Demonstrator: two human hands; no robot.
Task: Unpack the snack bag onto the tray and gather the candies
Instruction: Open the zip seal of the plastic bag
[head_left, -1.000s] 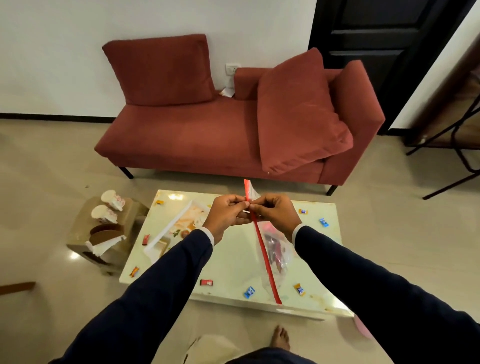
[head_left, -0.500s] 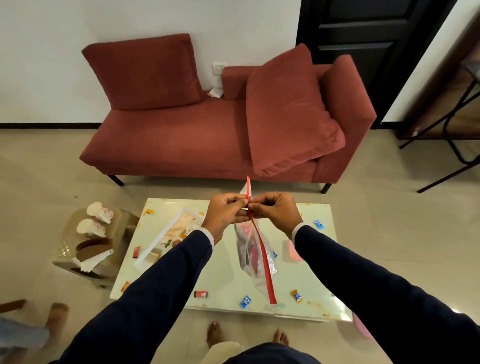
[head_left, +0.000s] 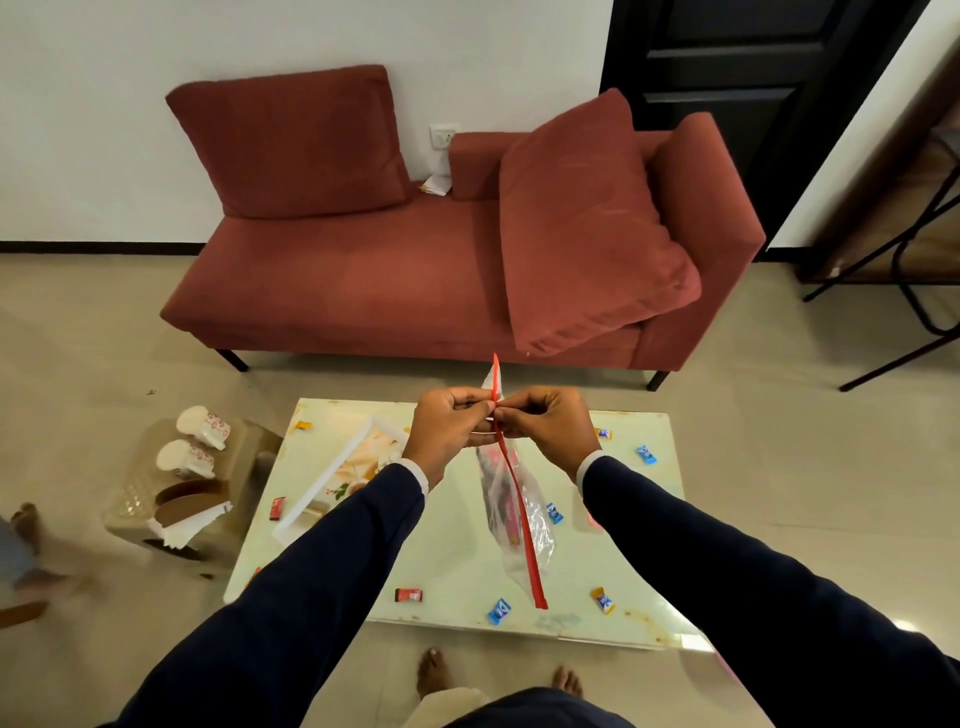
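Both hands were raised above the pale counter, meeting at the red zip strip of a clear snack bag. The left hand had its fingers pinched shut on one side of the bag's top edge, and the right hand had its fingers pinched shut on the other side, knuckles nearly touching. The bag hung down from that grip, its lower end near the front of the counter, with red packets showing dimly inside. A white tray lay on the counter's left part, partly hidden by the left sleeve. Wrapped candies lay scattered around: a blue one near the front edge, a red one beside it, another blue one toward the right.
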